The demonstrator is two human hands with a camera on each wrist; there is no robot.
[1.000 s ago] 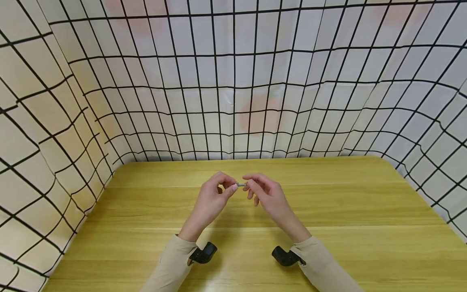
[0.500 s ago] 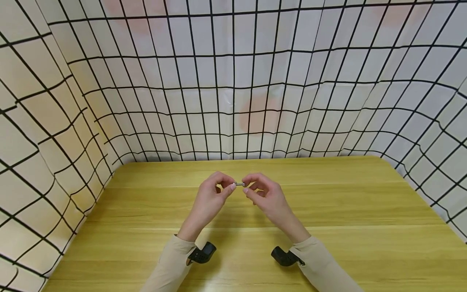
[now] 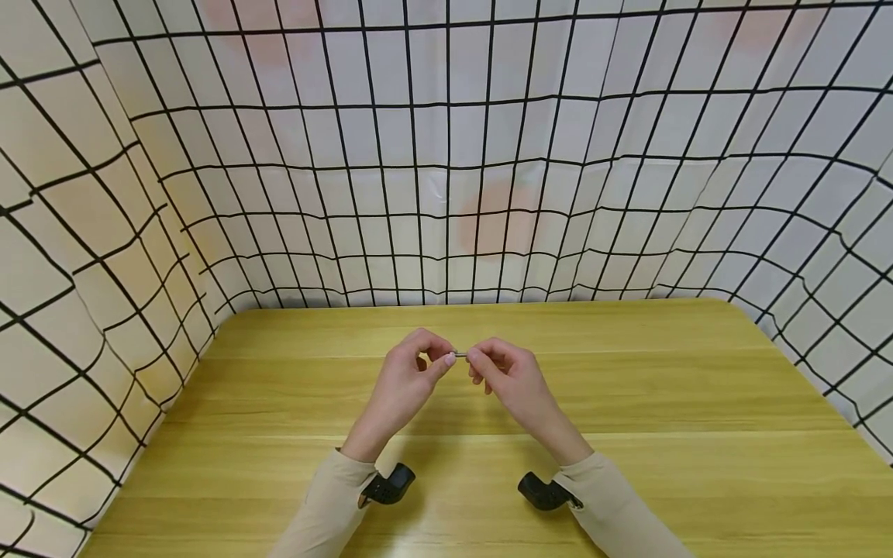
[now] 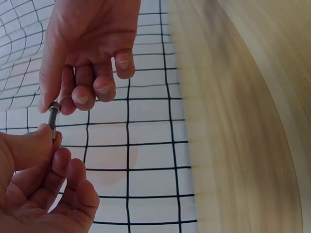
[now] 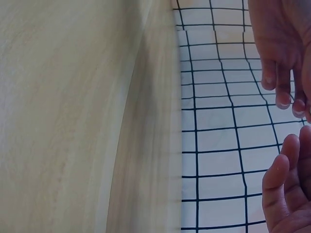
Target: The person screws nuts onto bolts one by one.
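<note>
A small metal bolt (image 3: 461, 354) lies level between both hands, above the table. My left hand (image 3: 410, 373) pinches one end between thumb and index finger, its other fingers curled loosely. At that end, in the left wrist view, a short shiny piece like a nut (image 4: 53, 134) shows partly behind the thumb. My right hand (image 3: 512, 372) holds the hex-head end of the bolt (image 4: 53, 118) between thumb and index finger. In the right wrist view the right hand (image 5: 286, 199) and left hand (image 5: 284, 58) are cut off by the frame edge, and the bolt is mostly out of view.
A wood-grain table (image 3: 663, 403) stretches under both forearms. White cloth with a black grid (image 3: 446, 178) hangs behind the table and along its sides. Each wrist carries a black camera, one on the left sleeve (image 3: 324, 504) and one on the right sleeve (image 3: 621, 504).
My right thumb and index finger parted around the bolt's head half a second ago; now they are closed on it again. The left hand keeps its pinch, nearly still.
</note>
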